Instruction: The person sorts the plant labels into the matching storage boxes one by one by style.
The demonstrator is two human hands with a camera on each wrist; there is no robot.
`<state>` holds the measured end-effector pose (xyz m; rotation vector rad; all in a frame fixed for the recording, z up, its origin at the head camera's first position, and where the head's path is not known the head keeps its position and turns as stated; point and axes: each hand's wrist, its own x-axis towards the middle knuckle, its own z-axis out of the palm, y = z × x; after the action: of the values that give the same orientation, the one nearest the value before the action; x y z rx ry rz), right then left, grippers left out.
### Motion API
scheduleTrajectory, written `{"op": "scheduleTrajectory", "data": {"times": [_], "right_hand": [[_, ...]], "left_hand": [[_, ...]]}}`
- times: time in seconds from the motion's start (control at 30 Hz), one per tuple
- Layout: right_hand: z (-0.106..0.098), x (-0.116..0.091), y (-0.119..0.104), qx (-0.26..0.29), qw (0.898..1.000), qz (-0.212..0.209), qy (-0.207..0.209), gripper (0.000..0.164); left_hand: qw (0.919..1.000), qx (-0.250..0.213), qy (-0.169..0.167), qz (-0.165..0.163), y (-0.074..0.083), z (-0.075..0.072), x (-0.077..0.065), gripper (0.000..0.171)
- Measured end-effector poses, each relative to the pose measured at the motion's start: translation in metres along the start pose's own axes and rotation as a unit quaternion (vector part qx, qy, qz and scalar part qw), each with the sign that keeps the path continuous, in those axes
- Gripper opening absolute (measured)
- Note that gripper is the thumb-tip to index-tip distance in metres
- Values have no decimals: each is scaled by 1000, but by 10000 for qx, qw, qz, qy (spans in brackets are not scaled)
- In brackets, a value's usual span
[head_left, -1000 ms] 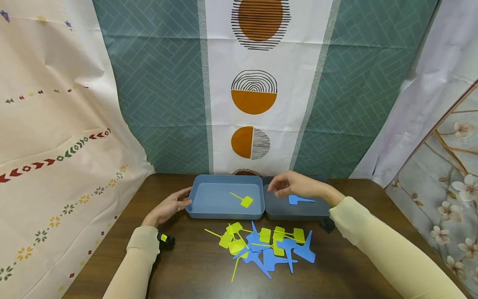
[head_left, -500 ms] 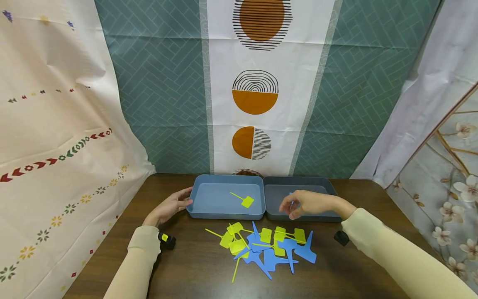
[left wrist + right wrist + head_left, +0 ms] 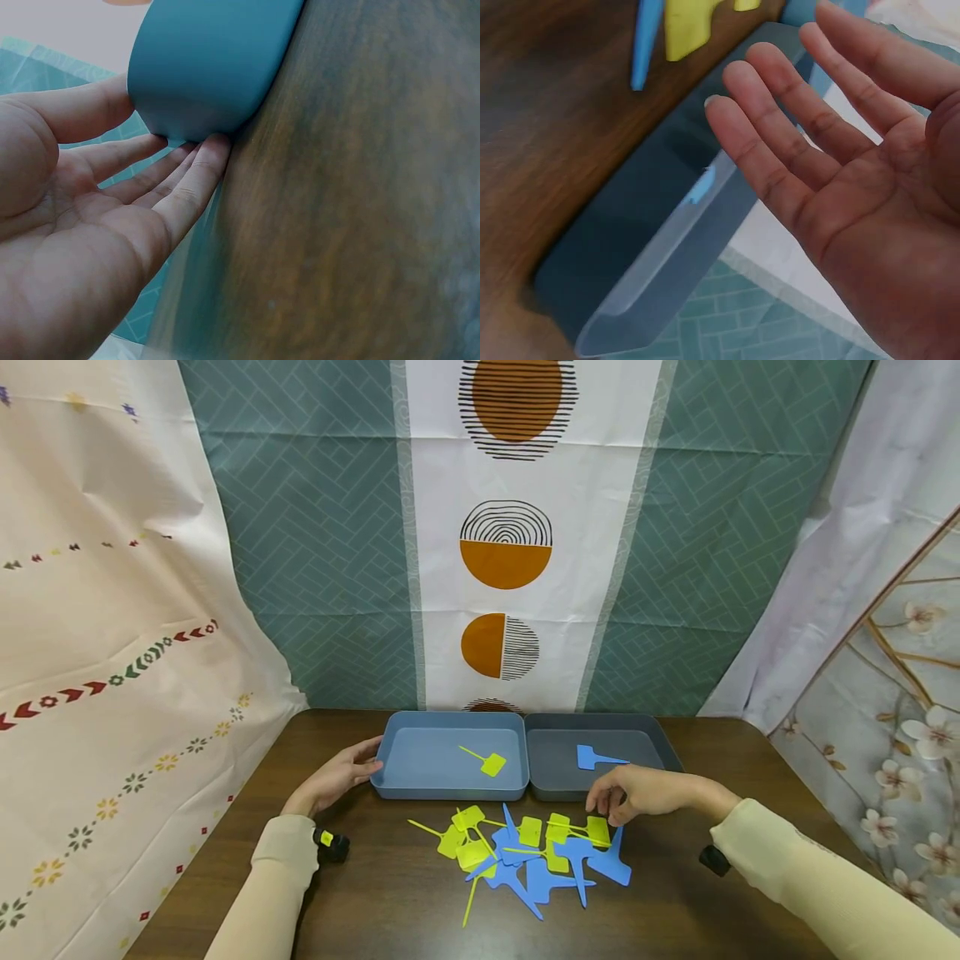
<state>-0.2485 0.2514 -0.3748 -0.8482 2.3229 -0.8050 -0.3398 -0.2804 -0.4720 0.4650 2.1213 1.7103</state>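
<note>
My left hand [image 3: 341, 777] rests its extended fingers against the outer left end of a blue-grey tray [image 3: 420, 768]; the left wrist view has the fingertips on that tray's wall [image 3: 202, 67]. One yellow plant label [image 3: 493, 765] lies inside. Beside it a dark grey tray [image 3: 551, 760] contains a blue T-shaped plant label [image 3: 587, 757]. My right hand [image 3: 656, 789] hangs, holding nothing, in front of the dark tray, fingertips close over a yellow label [image 3: 597, 831] at the right of a mixed heap. Its fingers [image 3: 754, 142] look loosely extended in the right wrist view.
Several yellow labels [image 3: 472, 855] and blue labels [image 3: 540, 883] overlap on the brown wooden table [image 3: 390, 893] in front of both trays. A patterned green and white curtain [image 3: 322, 568] hangs right behind the trays.
My right hand has come from over the dark tray toward me and to the right, down to the heap's right side. The blue label in that tray shows fully again. My left hand stays put.
</note>
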Motion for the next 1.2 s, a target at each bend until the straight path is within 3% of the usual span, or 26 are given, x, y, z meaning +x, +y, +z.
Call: {"op": "scheduleTrajectory", "data": {"times": [0.27,0.43,0.87,1.2], "right_hand": [[16,-8,18,-616,9975,-129,324,32],[24,-11,26,-1170,9912,-316,537,34],[38,-9,37,-1906,9768,-454,858,35],[45,-12,49,-1793,9771,-554,1004,32]], "left_hand": [[10000,-3,-4,10,-1,-1,0,67],[10000,0,0,9,0,0,0,67],[10000,44,-24,25,2,2,0,67],[9999,31,-39,116,2,1,-2,67]]}}
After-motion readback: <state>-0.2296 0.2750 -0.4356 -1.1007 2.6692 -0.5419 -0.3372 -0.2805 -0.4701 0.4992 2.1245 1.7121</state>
